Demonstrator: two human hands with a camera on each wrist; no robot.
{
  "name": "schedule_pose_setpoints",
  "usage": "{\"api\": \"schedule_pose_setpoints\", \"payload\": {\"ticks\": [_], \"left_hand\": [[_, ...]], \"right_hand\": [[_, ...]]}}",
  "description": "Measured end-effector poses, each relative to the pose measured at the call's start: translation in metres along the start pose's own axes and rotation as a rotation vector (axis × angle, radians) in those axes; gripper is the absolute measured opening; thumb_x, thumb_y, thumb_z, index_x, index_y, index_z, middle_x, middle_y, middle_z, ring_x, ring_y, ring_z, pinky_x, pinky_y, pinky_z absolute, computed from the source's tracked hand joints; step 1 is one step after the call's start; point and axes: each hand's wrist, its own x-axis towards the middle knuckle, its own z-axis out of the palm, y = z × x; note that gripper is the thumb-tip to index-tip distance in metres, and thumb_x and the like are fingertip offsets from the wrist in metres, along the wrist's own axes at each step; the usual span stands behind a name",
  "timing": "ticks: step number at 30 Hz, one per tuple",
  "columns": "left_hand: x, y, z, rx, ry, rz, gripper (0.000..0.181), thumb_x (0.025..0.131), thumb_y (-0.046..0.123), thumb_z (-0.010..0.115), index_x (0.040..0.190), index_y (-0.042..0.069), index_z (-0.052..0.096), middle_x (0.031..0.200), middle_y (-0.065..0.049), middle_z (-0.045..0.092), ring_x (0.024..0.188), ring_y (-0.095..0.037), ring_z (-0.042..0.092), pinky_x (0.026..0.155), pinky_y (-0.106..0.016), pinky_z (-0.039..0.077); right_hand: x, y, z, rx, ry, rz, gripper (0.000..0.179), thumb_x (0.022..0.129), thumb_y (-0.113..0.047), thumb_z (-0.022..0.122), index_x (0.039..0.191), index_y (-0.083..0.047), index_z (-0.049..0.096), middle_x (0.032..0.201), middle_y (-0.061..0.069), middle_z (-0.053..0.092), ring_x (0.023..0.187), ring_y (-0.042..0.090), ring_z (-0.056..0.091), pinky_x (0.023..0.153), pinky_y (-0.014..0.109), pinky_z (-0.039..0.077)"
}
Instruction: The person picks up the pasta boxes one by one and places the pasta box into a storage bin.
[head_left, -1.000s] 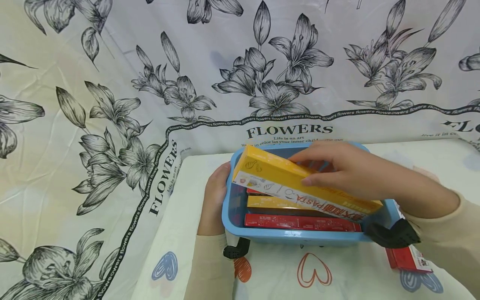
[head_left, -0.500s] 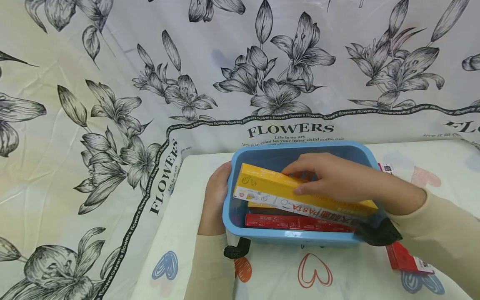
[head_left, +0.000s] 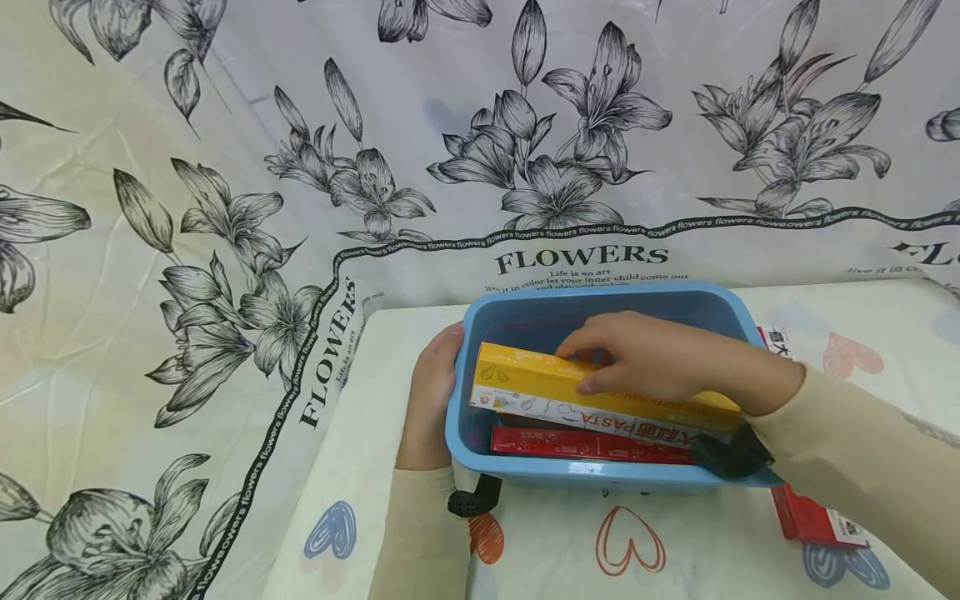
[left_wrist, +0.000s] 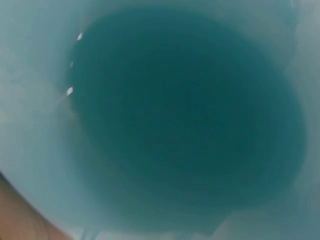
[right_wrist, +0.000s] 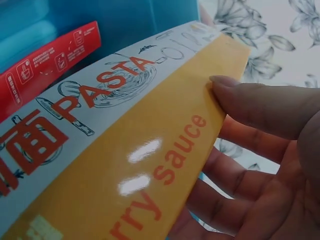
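My right hand pinches a yellow-and-white pasta box, thumb on one face and fingers on the opposite side. The box lies at a slant inside the blue plastic bin, its left end higher in the head view. Its print, "PASTA" and "curry sauce", shows in the right wrist view. A red box lies below it along the bin's near wall. My left hand rests against the bin's left outer side, its fingertips hidden by the rim. Blue plastic fills the left wrist view.
Outside the bin on the right, a red box lies on the heart-print cloth. Another red-and-white box shows partly behind the right forearm. A flower-print curtain hangs behind the bin.
My right hand has lowered the yellow pasta box deeper into the bin, moving it slightly left and levelling it. The box covers the yellow box beneath it. My left hand stays put.
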Motion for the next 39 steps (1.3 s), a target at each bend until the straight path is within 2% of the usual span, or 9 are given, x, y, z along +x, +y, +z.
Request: {"api": "schedule_pose_setpoints", "payload": {"ticks": [8, 17, 26, 39], "left_hand": [[0.0, -0.001, 0.0, -0.01, 0.0, 0.007, 0.049, 0.116, 0.043, 0.042, 0.145, 0.014, 0.069, 0.129, -0.008, 0.073, 0.118, -0.031, 0.068, 0.1, -0.056, 0.057], [0.0, -0.002, 0.0, -0.028, -0.02, 0.016, 0.05, 0.116, 0.045, 0.042, 0.146, 0.015, 0.068, 0.131, -0.008, 0.073, 0.119, -0.03, 0.067, 0.099, -0.055, 0.058], [0.0, -0.002, -0.001, -0.063, -0.037, 0.017, 0.048, 0.116, 0.042, 0.043, 0.146, 0.015, 0.069, 0.133, -0.007, 0.072, 0.122, -0.03, 0.066, 0.101, -0.056, 0.057], [0.001, -0.002, -0.001, -0.045, -0.023, 0.009, 0.047, 0.116, 0.041, 0.044, 0.145, 0.013, 0.069, 0.132, -0.008, 0.072, 0.123, -0.03, 0.066, 0.104, -0.058, 0.055]], "right_hand": [[0.01, 0.002, 0.001, -0.015, -0.075, 0.003, 0.038, 0.103, -0.024, 0.08, 0.139, -0.017, 0.074, 0.117, -0.004, 0.068, 0.104, 0.022, 0.06, 0.088, 0.043, 0.054], [0.02, 0.01, 0.004, -0.021, -0.11, 0.01, 0.038, 0.101, -0.025, 0.081, 0.138, -0.018, 0.074, 0.113, -0.005, 0.067, 0.102, 0.022, 0.06, 0.085, 0.042, 0.054], [0.024, 0.015, 0.011, 0.017, -0.154, 0.033, 0.035, 0.099, -0.024, 0.083, 0.133, -0.019, 0.076, 0.107, -0.005, 0.068, 0.101, 0.023, 0.06, 0.083, 0.041, 0.055], [0.028, 0.019, 0.018, 0.039, -0.21, 0.046, 0.031, 0.099, -0.023, 0.083, 0.129, -0.02, 0.077, 0.105, -0.004, 0.067, 0.098, 0.022, 0.061, 0.083, 0.04, 0.058]]}}
